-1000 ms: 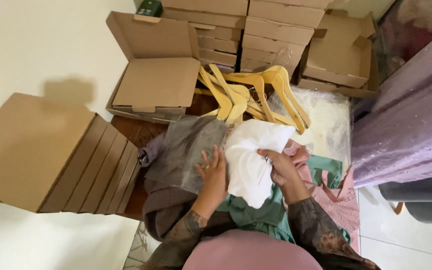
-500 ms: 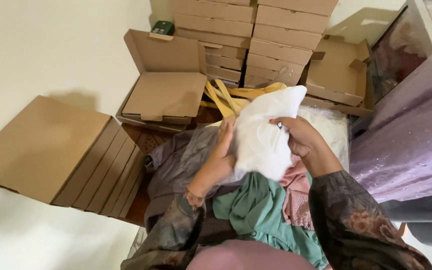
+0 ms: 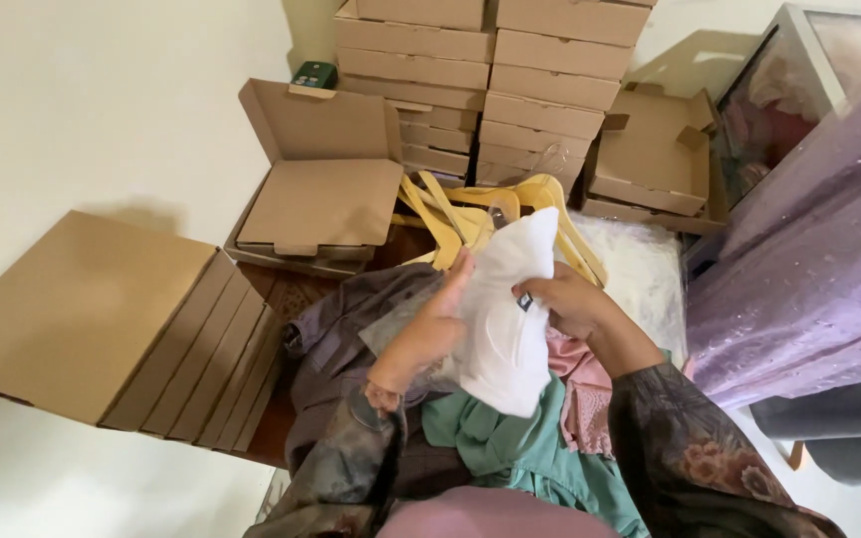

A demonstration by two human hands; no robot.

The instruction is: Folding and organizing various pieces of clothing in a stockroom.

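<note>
A white folded garment (image 3: 503, 319) is held up between both hands over a heap of clothes. My left hand (image 3: 429, 334) presses flat against its left side. My right hand (image 3: 558, 300) grips its right edge, a ring on one finger. Under the white piece lie a green garment (image 3: 505, 443), a pink lace one (image 3: 585, 394) and a grey-brown cloth (image 3: 346, 329). Just beyond the hands sits a bundle of yellow wooden hangers (image 3: 470, 209).
An open flat cardboard box (image 3: 321, 174) stands at the back left, stacked closed boxes (image 3: 510, 80) behind it. More flat boxes (image 3: 102, 319) lean at the left. Lilac fabric (image 3: 809, 259) drapes at the right; another open box (image 3: 650, 154) lies behind it.
The white garment was lifted from the pile up toward the hangers, then came back down a little. My left hand turned from lying on the grey cloth to pressing the garment's side.
</note>
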